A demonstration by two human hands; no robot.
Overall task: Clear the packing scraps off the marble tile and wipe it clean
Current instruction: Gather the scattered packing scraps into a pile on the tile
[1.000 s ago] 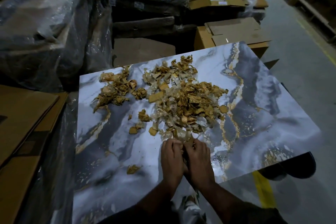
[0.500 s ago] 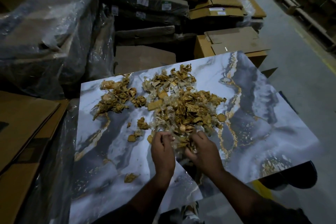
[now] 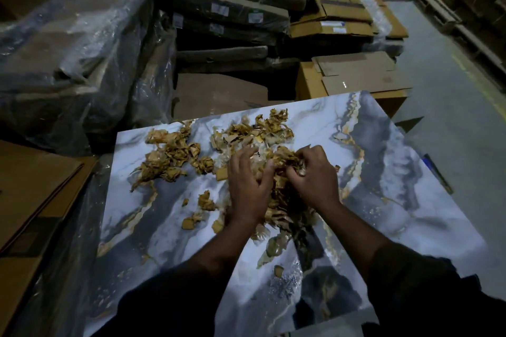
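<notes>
Head view: both forearms reach out over the marble tile (image 3: 388,172), and the left hand (image 3: 247,180) lies palm down with fingers spread on the scraps (image 3: 276,200). The right hand (image 3: 315,175), just beside it, curls its fingers around a clump of scraps; a smaller pile (image 3: 172,159) sits at the far left.

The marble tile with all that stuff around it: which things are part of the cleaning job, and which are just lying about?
Part of the job:
marble tile
big scrap pile under both hands
smaller scrap pile
left hand, fingers spread on the scraps
right hand, gripping scraps

Just lying about:
cardboard boxes
wrapped stacks
plastic-covered bundle
</notes>
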